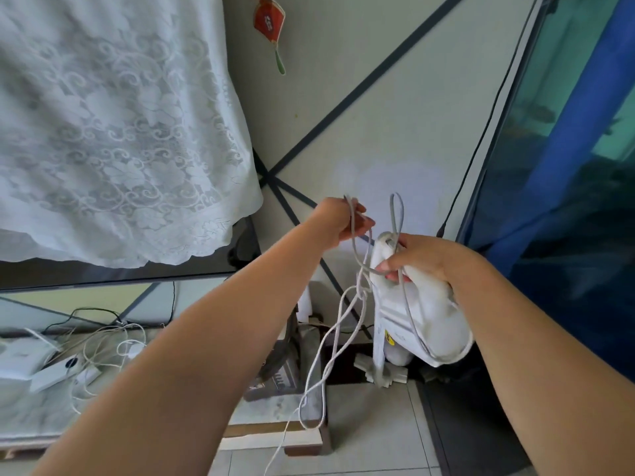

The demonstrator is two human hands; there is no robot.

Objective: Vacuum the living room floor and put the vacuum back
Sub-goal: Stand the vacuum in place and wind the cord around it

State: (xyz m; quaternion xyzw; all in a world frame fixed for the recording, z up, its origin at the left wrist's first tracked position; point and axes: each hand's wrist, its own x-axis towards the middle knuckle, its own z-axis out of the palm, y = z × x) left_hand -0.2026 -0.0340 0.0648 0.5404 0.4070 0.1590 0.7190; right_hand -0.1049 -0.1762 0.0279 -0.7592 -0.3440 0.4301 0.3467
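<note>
White plastic fills our right hand (417, 259): its fingers curl around the handle of the vacuum (412, 314), upright against the far wall. Our left hand (338, 219) pinches loops of the grey cord (331, 352), which trails to the floor.

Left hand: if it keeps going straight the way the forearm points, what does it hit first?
Probably the wall. The left hand, holding loops of the white cord, points up and away toward the panel with dark diagonal strips; nothing visibly lies between, though depth is unclear.
</note>
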